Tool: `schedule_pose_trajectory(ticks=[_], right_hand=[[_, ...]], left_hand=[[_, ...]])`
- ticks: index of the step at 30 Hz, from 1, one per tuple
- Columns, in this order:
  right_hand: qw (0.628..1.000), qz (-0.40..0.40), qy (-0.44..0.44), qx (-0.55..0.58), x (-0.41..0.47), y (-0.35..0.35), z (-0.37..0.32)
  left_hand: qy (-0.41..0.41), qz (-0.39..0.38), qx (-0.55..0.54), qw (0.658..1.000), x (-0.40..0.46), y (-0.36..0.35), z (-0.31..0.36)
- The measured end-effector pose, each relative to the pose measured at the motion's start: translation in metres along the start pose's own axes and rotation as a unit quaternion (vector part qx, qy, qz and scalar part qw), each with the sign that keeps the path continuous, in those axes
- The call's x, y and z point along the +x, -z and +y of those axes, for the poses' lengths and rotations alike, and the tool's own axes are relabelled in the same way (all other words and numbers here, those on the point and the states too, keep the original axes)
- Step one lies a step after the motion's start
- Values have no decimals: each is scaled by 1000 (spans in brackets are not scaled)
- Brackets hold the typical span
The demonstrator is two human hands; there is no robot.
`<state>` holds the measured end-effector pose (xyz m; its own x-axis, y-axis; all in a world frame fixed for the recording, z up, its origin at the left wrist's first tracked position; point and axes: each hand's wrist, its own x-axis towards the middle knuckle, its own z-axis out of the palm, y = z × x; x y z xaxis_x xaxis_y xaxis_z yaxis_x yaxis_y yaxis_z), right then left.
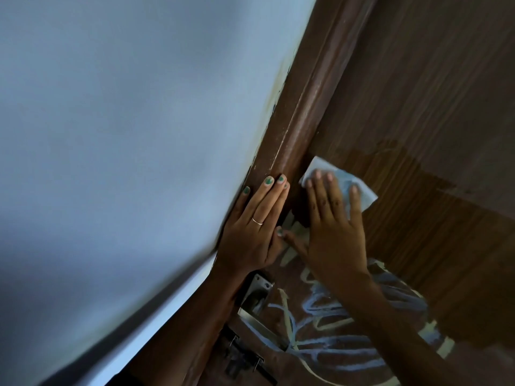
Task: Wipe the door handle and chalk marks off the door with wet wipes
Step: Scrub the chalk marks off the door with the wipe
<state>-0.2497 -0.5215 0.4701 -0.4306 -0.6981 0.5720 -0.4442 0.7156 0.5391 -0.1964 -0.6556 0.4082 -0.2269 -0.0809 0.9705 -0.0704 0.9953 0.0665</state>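
My right hand (333,227) lies flat on a white wet wipe (365,193), pressing it against the dark wooden door (432,93) close to the frame. My left hand (256,227), with green nails and a thin ring, rests flat and empty on the brown door frame (306,107). Blue and pale yellow chalk marks (334,349) cover the door below my right forearm. The metal door handle (257,299) shows just under my left wrist, partly hidden by it. A darker wet patch (446,218) spreads across the door right of the wipe.
A pale blue-grey wall (125,135) fills the left side of the view. A small dark metal latch (242,355) sits on the door below the handle.
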Motion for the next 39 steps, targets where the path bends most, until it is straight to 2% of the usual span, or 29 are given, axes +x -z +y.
schedule_pose_trajectory(ticks=[4, 9, 14, 16, 19, 23, 25, 29, 34, 39], right_hand=[[996, -44, 81, -1, -26, -22, -11], [1000, -6, 8, -9, -1, -4, 0], [991, -86, 106, 9, -29, -31, -19], [993, -60, 104, 14, -25, -30, -12], [998, -18, 46, 44, -12, -16, -9], [988, -81, 122, 46, -31, -35, -26], [985, -84, 148, 42, -33, -38, -19], [995, -36, 81, 52, -16, -21, -12], [978, -91, 173, 70, -45, -48, -28], [984, -68, 129, 101, -42, -45, -29]], left_hand=[[-5, 0, -2, 1000, 0, 0, 0], [-4, 3, 0, 1000, 0, 0, 0], [-3, 6, -12, 1000, 0, 0, -1], [-3, 7, -19, 1000, 0, 0, 0], [-6, 7, -17, 1000, -1, 0, -1], [-7, 7, -9, 1000, 0, 0, -1], [-4, 5, -14, 1000, 0, -1, -1], [-4, 10, -13, 1000, -1, -1, -1], [-8, 1, -3, 1000, 0, 1, 0], [-7, 5, -2, 1000, 0, 1, -1]])
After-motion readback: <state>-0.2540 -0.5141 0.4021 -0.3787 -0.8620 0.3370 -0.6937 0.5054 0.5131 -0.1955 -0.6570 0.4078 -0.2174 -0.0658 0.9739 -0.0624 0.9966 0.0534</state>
